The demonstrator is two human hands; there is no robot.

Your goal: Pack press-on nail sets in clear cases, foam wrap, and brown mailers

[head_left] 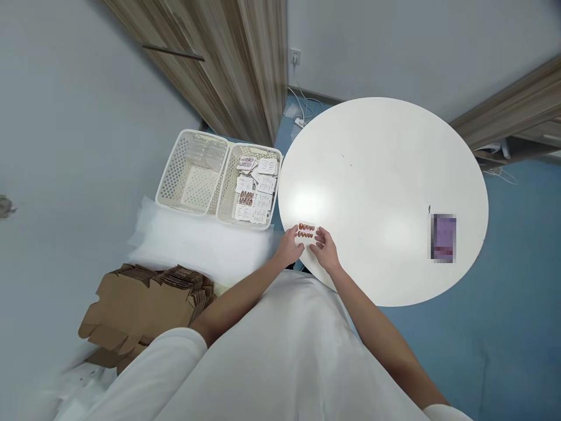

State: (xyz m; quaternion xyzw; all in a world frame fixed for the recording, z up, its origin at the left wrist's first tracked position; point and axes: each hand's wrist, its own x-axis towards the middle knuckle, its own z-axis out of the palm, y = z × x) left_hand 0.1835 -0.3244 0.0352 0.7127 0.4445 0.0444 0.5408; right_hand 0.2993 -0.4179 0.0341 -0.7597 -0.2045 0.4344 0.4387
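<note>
A white card with two rows of glossy reddish-brown press-on nails (pixel 305 230) is between my hands, over the near left edge of the round white table (pixel 385 175). My left hand (pixel 289 247) grips the card's left side, with its thumb by the lower edge. At the card's right edge, the curled fingers and thumb of my right hand (pixel 325 248) hold it. The nails face up toward me. To the left, a white basket (pixel 225 204) contains several similar cards, mostly showing printed white faces; a few show nails.
Beside it stands a second white basket (pixel 170 181) with clear plastic pieces inside. White wrapping sheets (pixel 197 242) and stacked flattened cardboard boxes (pixel 144 304) lie at the lower left. A blurred purple item (pixel 445 238) rests on the table's right. Wooden cabinets (pixel 228 64) stand behind.
</note>
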